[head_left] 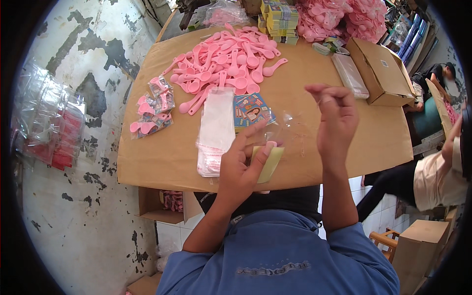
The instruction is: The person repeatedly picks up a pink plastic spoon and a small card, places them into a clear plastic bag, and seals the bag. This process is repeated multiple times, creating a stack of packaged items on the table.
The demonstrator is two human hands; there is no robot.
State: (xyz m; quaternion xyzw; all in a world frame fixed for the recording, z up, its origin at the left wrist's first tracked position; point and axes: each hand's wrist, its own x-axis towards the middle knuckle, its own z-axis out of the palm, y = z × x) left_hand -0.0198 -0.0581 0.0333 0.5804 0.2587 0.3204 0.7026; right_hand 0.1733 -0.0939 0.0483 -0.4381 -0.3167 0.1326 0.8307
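My left hand (244,164) is closed on a clear plastic packet near the table's front edge. Inside the packet show a pale yellow card (270,166) and a bit of pink plastic under my thumb. Raised to the right, my right hand (336,115) has its fingers curled in against the thumb; whatever they pinch is too small to make out. A stack of clear plastic bags (217,120) lies just left of my left hand. Beyond my fingertips rests a pile of colourful printed cards (253,109). Pink measuring spoons (228,59) form a heap farther back.
Filled packets (155,105) lie at the table's left. Yellow card stacks (279,19) and bags of pink spoons (339,19) stand at the back. A cardboard box (381,71) sits at the right beside a stack of clear bags (350,76). Other people work at the far right.
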